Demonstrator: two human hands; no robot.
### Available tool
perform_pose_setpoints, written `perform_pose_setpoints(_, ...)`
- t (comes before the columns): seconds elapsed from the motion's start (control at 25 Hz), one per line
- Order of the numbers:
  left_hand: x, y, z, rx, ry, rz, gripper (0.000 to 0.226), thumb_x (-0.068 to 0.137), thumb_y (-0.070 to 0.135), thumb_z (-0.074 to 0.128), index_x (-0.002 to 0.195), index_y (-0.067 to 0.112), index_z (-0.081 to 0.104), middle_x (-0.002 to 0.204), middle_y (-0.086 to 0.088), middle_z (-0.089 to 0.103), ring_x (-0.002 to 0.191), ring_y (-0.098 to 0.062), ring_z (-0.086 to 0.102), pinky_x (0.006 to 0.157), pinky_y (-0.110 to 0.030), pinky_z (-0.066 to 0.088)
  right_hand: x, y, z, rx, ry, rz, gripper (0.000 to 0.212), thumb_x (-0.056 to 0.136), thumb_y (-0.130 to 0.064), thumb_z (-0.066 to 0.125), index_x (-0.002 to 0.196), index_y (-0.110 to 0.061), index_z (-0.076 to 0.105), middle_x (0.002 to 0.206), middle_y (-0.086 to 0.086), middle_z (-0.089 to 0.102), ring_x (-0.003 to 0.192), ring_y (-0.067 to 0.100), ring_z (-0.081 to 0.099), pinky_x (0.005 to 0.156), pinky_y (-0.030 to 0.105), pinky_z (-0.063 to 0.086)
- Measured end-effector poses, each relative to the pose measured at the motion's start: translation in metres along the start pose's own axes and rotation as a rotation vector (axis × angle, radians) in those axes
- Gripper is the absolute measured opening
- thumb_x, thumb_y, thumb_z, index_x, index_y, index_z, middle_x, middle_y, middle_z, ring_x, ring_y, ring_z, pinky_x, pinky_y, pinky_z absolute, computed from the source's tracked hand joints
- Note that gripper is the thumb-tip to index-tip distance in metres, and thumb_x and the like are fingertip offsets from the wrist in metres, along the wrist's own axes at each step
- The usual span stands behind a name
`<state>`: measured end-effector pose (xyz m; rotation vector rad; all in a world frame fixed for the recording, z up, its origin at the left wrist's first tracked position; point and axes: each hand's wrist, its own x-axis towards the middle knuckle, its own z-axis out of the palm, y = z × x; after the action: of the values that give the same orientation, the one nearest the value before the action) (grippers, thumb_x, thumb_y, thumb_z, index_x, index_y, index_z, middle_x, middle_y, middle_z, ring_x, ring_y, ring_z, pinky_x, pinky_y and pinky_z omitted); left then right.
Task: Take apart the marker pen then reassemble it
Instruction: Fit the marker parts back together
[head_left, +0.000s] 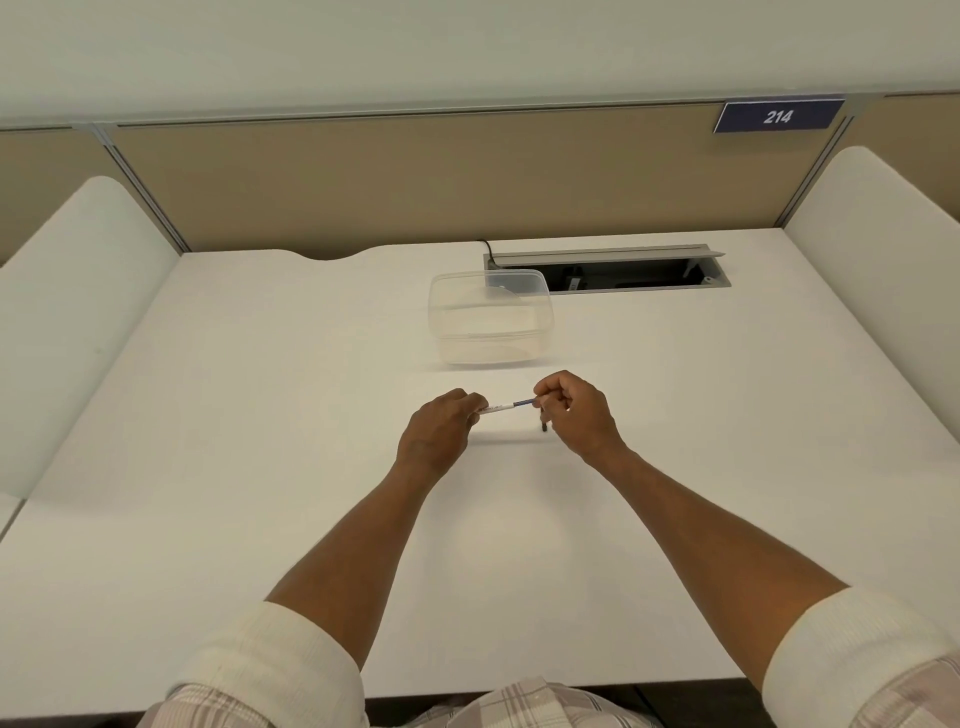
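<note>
White desk (260, 467) fills most of the view, and above its middle two bare hands hold one marker pen (506, 407) between them. The left hand (439, 434) has its fingers curled tight around the pen's white barrel end. The right hand (576, 410) pinches the thin blue part at the other end between thumb and fingertips, the rest of its fingers folded in. One small dark piece (544, 427) pokes down from under the right hand; whether it is a cap cannot be told. The pen hangs level, clear of the desk, its shadow lying below it.

One clear plastic tub (491, 317) stands beyond the hands, well apart from them, with nothing seen in it. Behind the tub one cable hatch (608, 270) in the desk stands open, with one black cord (485, 249) running into its left end. One blue sign (777, 116) on the partition reads 214.
</note>
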<state>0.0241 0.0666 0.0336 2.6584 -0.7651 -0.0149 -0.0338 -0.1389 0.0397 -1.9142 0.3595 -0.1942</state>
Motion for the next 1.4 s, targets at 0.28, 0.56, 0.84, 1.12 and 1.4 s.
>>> perform_pose_setpoints(0.28,0.0,0.006,0.002,-0.011,0.002,0.009,0.014,0.096,0.017,0.053,0.106,0.024,0.061,0.089,0.001,0.059,0.073,-0.027,0.056,0.06,-0.039,0.049,-0.003,-0.005,0.007,-0.031,-0.073,-0.043,0.011,0.087,-0.003,0.06,0.088,-0.011,0.069,0.079,0.003,0.074,0.062,0.01,0.063,0.061,0.014,0.049)
perform_pose_setpoints(0.56,0.001,-0.002,0.003,-0.061,0.027,-0.033,0.01,0.095,0.015,0.054,0.104,0.02,0.056,0.088,0.001,0.06,0.071,-0.03,0.056,0.059,-0.041,0.049,0.001,0.004,0.005,-0.148,0.007,0.039,0.015,0.085,-0.005,0.056,0.087,-0.014,0.068,0.08,0.001,0.073,0.069,0.009,0.064,0.063,0.024,0.051)
perform_pose_setpoints(0.84,0.007,-0.009,0.0,-0.095,0.048,-0.082,0.009,0.095,0.017,0.055,0.103,0.021,0.055,0.091,0.002,0.062,0.074,-0.028,0.057,0.063,-0.042,0.05,0.006,0.02,0.005,-0.356,0.05,0.197,0.017,0.081,-0.008,0.051,0.077,-0.019,0.063,0.073,-0.006,0.066,0.071,0.018,0.062,0.06,0.028,0.047)
perform_pose_setpoints(1.12,0.013,-0.018,0.001,-0.073,0.034,-0.084,0.011,0.091,0.017,0.061,0.101,0.022,0.056,0.089,0.003,0.062,0.074,-0.027,0.058,0.062,-0.041,0.051,0.011,0.032,0.011,-0.39,0.029,0.347,0.007,0.076,-0.015,0.061,0.075,-0.02,0.056,0.078,-0.003,0.063,0.069,0.019,0.057,0.059,0.028,0.044)
perform_pose_setpoints(1.4,0.02,-0.016,0.003,-0.075,-0.003,-0.09,0.01,0.091,0.018,0.061,0.1,0.022,0.058,0.089,0.003,0.063,0.076,-0.026,0.058,0.065,-0.04,0.051,0.016,0.039,0.014,-0.446,0.019,0.377,0.018,0.077,-0.032,0.071,0.079,-0.022,0.057,0.09,-0.003,0.065,0.085,0.022,0.064,0.072,0.032,0.049)
